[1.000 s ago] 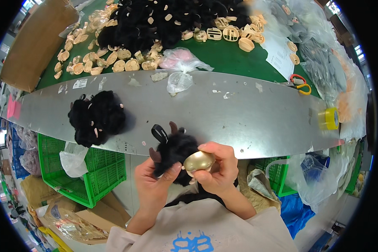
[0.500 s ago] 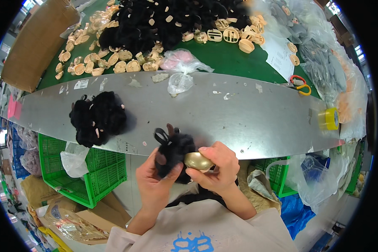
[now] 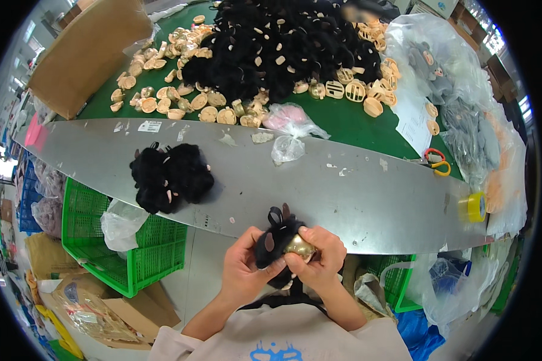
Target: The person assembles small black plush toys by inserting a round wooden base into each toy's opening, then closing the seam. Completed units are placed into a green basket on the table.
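My left hand is closed around a small black plush toy with a black loop and brown ear pieces on top. In my right hand is a shiny gold half-round shell, pinched between thumb and fingers. The shell presses against the plush's right side, and its far edge is hidden by the fur. Both hands are just off the near edge of the grey metal strip. Farther left on that strip lie black plush toys, close together.
A big heap of black plush covers the green table, ringed by beige and gold shells. Scissors and yellow tape lie at right. A green crate stands below left, a cardboard box far left.
The view has shifted, so the table appears turned and lower. My hands have drawn closer together, and the gold shell now sits tighter against the plush, its open side more hidden.
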`<state>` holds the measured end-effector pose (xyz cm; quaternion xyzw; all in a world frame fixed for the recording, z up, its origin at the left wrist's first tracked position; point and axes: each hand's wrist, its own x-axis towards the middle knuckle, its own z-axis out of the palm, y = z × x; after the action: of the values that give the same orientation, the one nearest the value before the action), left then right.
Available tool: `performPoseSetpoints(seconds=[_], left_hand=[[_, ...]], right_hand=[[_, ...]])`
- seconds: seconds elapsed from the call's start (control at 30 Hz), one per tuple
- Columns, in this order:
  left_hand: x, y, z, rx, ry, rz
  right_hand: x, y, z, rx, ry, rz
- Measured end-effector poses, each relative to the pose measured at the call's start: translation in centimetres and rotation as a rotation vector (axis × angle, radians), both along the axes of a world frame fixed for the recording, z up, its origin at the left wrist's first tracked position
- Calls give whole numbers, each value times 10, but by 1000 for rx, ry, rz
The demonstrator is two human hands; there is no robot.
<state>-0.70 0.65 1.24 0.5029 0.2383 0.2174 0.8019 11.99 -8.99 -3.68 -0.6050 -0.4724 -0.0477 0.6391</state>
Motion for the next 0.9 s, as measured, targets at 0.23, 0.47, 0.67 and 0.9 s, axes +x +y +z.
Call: performPoseSetpoints(seconds=[0.23,0.47,0.67,0.9], left_hand=[[-9,-2,3,22,23,-41],[-19,14,-7,2,-120,-274],[-35,32,19,80,-194,-375],[-56,31,9,221,-333,-266]], right_hand=[[12,-4,18,-13,-138,124],[19,-10,38,-187,605,403],[18,-25,-4,-304,1297,601],[1,-9,25,-387,1245,763]])
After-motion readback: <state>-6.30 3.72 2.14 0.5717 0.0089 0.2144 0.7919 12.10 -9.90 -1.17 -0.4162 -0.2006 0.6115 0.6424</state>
